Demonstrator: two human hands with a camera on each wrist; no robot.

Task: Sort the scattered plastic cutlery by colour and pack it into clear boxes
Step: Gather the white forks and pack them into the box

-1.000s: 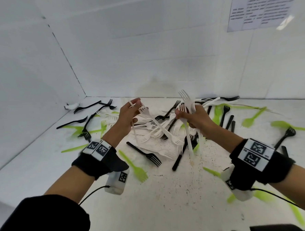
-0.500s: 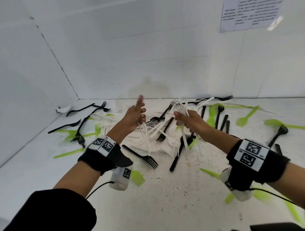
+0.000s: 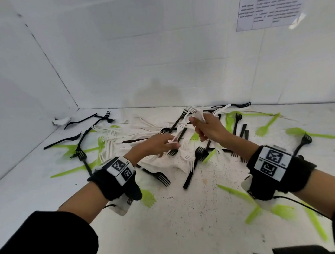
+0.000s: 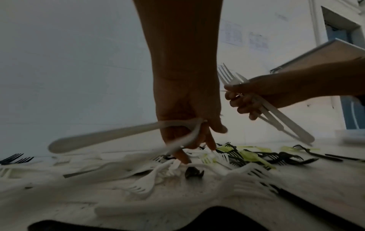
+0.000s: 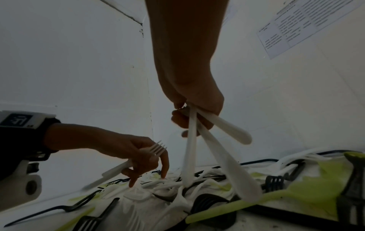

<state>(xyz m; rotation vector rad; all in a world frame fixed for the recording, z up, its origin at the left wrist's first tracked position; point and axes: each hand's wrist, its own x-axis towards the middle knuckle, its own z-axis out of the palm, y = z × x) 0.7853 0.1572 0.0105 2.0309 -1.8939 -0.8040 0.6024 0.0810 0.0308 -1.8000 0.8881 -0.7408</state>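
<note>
White, black and lime-green plastic forks lie scattered on the white table (image 3: 178, 220). Most white forks (image 3: 120, 137) are heaped in the middle. My left hand (image 3: 166, 145) is low over this heap. It holds a white fork (image 5: 156, 149) with tines up, while its free fingers (image 4: 183, 157) reach down onto the pile. Higher and just to the right, my right hand (image 3: 200, 127) grips a bundle of white forks (image 5: 215, 140), their handles hanging down. Black forks (image 3: 192, 164) and green forks (image 3: 264, 127) lie around both hands. No clear box is in view.
White walls close off the table at the left and back, with a printed sheet (image 3: 273, 4) on the back wall. A small white crumpled thing (image 3: 61, 120) sits in the far left corner. Speckled bare tabletop lies between my forearms.
My left hand has dropped from chest height down onto the white heap, still holding fork. My right hand has stayed raised with its bundle, shifted slightly back.
</note>
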